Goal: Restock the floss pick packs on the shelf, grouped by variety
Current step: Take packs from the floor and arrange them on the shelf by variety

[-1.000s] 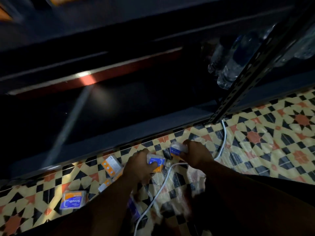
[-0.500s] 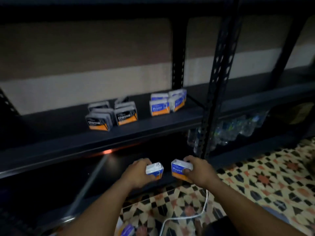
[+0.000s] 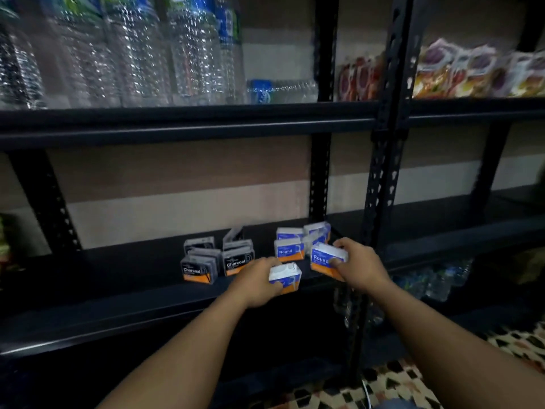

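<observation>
Placement step in hand: both packs are at the shelf and not yet set down. Charcoal packs stand grouped at the left of the stocked area. Left hand grips a white-and-blue pack by its left end, fingers curled round it, over the near edge of the shelf. Round packs stand grouped to the right of the Charcoal group, with a gap between the two. Right hand grips a second pack, labelled Round, by its right end, just in front of that group.

Next move, as judged: set both packs upright, labels facing near, beside the Round group. Confirm the left pack's variety first, since its label is not legible.

Shelving is dark metal with perforated uprights. Water bottles fill the upper shelf at left; snack packets lie at right. Patterned floor tiles show at near right.
</observation>
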Tool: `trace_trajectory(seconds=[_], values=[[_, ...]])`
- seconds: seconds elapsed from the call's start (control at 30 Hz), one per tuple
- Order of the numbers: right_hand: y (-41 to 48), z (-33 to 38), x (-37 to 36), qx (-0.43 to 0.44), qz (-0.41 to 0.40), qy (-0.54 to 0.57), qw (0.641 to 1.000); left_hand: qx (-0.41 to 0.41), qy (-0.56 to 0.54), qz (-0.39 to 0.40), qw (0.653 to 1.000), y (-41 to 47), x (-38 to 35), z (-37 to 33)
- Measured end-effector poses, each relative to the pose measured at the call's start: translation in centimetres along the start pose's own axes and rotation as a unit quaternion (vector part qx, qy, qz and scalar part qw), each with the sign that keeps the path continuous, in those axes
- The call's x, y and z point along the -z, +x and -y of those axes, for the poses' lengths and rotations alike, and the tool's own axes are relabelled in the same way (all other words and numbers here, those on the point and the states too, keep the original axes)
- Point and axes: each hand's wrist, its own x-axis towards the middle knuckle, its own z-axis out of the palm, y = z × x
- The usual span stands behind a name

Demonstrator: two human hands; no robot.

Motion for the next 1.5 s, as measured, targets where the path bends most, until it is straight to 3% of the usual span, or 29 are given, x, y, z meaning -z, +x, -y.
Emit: trace_trajectory(seconds=[0.37, 0.83, 0.97, 1.17, 1.5], values=[[6.2, -4.2, -5.9, -0.035, 0.025, -0.027, 0.999, 0.027, -0.014, -0.018, 0.999, 7.1, -4.5, 1.8], [11.2, -5.2, -11.3, -0.015, -0.032, -0.016, 0.999, 0.042, 0.007, -0.067, 0.997, 11.1, -7.5, 3.5], [10.7, -5.3, -12.1, -0.008, -0.026, 0.022, 0.999, 0.052, -0.001, -0.066, 0.996, 10.3, -7.8, 3.7], [7.4, -5.8, -12.3, -0.017, -0.017, 0.073, 0.997, 0.067, -0.061, -0.123, 0.988, 6.2, -8.1, 4.0], [-0.1, -3.0, -12.8, 0.009, 0.037, 0.054, 0.998, 0.043, 0.005, -0.044, 0.998, -0.8, -5.8, 4.9]])
